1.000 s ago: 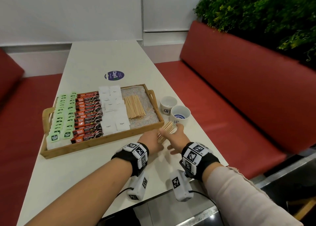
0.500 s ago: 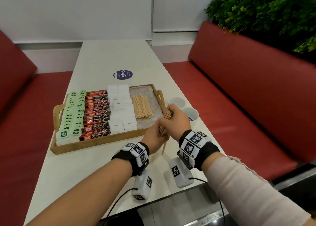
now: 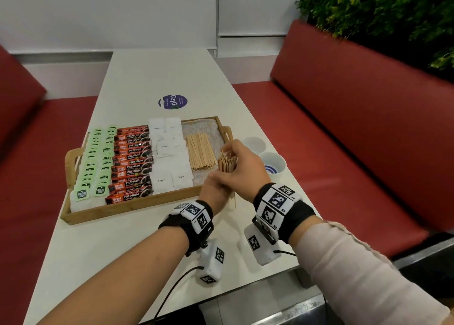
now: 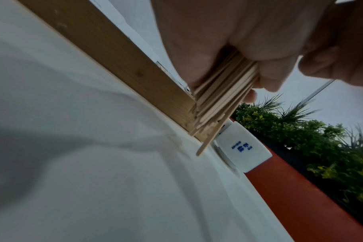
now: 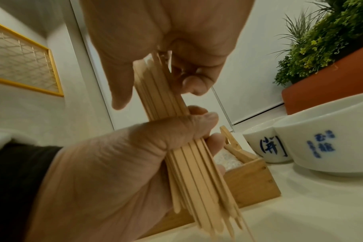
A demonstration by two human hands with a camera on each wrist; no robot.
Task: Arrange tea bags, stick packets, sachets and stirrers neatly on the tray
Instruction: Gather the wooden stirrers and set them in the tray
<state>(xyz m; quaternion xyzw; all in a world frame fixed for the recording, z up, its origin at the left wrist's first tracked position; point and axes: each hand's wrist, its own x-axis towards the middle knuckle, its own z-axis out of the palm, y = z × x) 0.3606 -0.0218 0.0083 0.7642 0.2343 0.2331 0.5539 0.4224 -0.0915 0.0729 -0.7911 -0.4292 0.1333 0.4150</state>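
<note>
Bundle of stirrers [image 3: 227,163] held upright just off tray [image 3: 127,208] near right corner. Left hand [image 3: 215,189] grips lower part, right hand [image 3: 242,166] pinches top. Laid stirrers [image 3: 199,151] lie lengthwise in tray, left of bundle; bundle likely needs tipping flat.

Even, soft indoor light is seen in the head view, with only faint shadows cast on the table [image 3: 137,84]. Wide-angle bending is noticed at the edges, and the plants [image 3: 383,7] are smeared by motion blur. In the left wrist view, the near table surface is left dim, grey and unfocused. The right wrist view is rendered warmer, its close skin softened.
</note>
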